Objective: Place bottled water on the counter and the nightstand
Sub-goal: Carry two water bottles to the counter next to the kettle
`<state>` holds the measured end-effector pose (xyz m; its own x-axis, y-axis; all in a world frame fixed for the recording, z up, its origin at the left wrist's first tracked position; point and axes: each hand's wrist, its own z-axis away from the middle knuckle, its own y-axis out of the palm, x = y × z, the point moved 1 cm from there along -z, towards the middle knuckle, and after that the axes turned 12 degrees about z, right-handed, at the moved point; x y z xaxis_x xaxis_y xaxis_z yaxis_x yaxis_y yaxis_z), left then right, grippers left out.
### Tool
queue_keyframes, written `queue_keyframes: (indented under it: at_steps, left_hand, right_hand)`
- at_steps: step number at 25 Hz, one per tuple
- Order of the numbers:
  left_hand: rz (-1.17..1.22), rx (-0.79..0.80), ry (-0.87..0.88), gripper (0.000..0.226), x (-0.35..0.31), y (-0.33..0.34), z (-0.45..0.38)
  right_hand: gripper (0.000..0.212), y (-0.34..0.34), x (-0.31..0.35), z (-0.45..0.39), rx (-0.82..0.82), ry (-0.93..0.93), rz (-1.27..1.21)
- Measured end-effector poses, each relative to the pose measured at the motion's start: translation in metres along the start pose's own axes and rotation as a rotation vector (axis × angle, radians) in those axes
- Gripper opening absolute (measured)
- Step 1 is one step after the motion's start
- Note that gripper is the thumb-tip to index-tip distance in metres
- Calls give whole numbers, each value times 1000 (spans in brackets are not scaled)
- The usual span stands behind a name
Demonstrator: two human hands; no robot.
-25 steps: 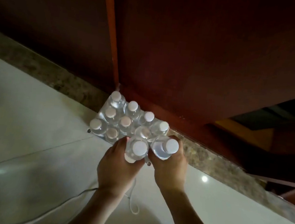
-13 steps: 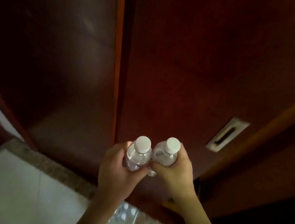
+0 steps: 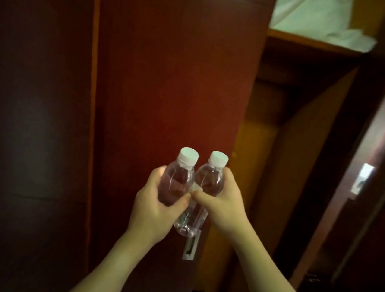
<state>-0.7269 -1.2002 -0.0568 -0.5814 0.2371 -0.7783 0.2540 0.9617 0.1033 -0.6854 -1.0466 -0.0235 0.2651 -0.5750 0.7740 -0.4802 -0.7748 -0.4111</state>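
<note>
Dark wood panel (image 3: 29, 101) at 9 o'clock, reddish cabinet door (image 3: 171, 70) dead ahead with a small metal pull (image 3: 190, 248) at 6 o'clock under the bottles. Left hand (image 3: 154, 209) clamped around left bottle (image 3: 177, 180), right hand (image 3: 223, 201) clamped around right bottle (image 3: 205, 191), bottles touching, caps up, held mid-air close in front of the door. Open closet (image 3: 295, 146) at 3 o'clock, white bedding (image 3: 323, 16) on its shelf at 1 o'clock.

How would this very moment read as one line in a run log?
left hand: holds left bottle | right hand: holds right bottle | bottles: capped, touching | backdrop: wardrobe door | placed: none yet
</note>
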Motion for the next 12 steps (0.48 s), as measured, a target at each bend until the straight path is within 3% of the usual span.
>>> queue_keyframes:
  at_steps: [6,12]
  left_hand:
    - [236,143,-97,44,2,130,14]
    - [412,396,-148,40,-28,335,47]
  right_hand:
    - [44,-124,-26,31,-171,73,106]
    - [46,-316,-63,97,-463,210,262]
